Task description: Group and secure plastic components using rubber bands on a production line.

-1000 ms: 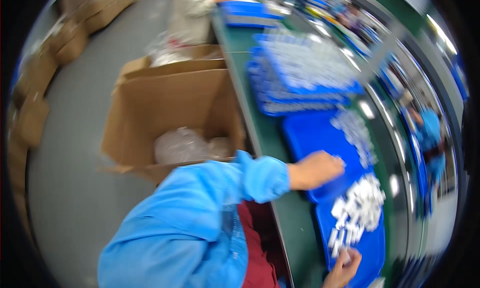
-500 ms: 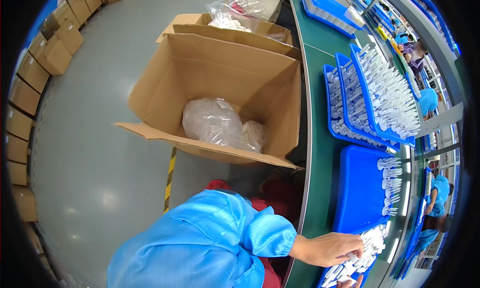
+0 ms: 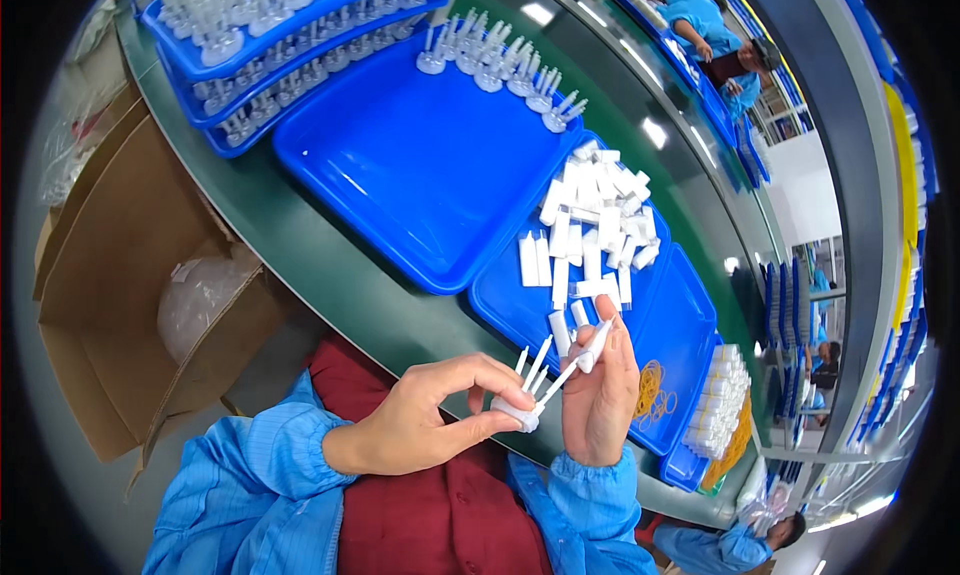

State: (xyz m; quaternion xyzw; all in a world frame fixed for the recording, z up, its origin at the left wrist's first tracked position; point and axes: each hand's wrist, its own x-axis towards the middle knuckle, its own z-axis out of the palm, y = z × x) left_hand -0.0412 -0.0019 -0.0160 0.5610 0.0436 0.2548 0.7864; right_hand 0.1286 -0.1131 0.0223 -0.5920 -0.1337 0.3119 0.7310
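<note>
White pronged part (image 3: 527, 393), prongs up-right, both hands

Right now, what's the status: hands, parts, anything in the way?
Left hand pinches a white part with prongs. Right hand holds a thin white stick against it. Loose white pieces lie on the blue tray beyond; nothing between the hands.

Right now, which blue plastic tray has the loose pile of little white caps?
The blue plastic tray nearest the hands; the big middle tray is mostly bare.
</note>
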